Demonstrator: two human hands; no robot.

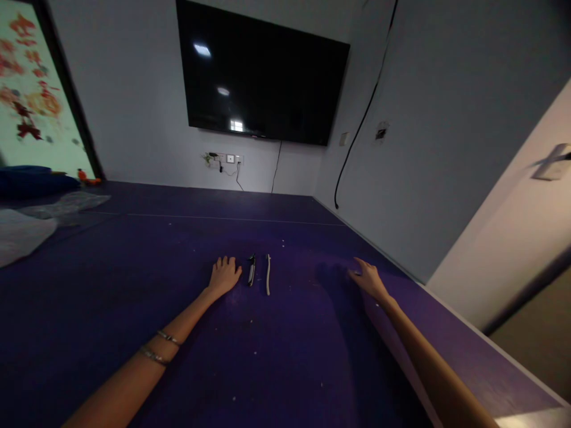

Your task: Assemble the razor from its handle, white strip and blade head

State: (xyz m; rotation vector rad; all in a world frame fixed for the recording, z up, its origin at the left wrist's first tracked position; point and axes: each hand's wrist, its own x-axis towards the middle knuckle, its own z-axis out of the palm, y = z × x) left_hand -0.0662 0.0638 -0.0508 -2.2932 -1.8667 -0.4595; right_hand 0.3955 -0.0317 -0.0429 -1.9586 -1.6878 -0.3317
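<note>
My left hand [224,274] lies on the purple tabletop [285,345] with its fingers spread, holding nothing. Just to its right is a slim tool [251,271] with a dark head and a pale, dark-edged handle; its exact kind is too small to make out. Beside the tool, a short off-white stick-like piece [268,275], slightly bent, lies lengthwise away from me. Farther right, my right hand [369,279] hovers over or rests on the table, thumb and fingers apart. A tiny pale spot shows near its thumb, too small to name. Neither hand touches the tool or the piece.
Clear plastic sheeting [66,205] and dark blue cloth [35,181] lie at the far left, near a small orange object [91,181]. A black cable [357,134] hangs down the right wall. Several small white specks dot the table. A television [263,77] hangs ahead.
</note>
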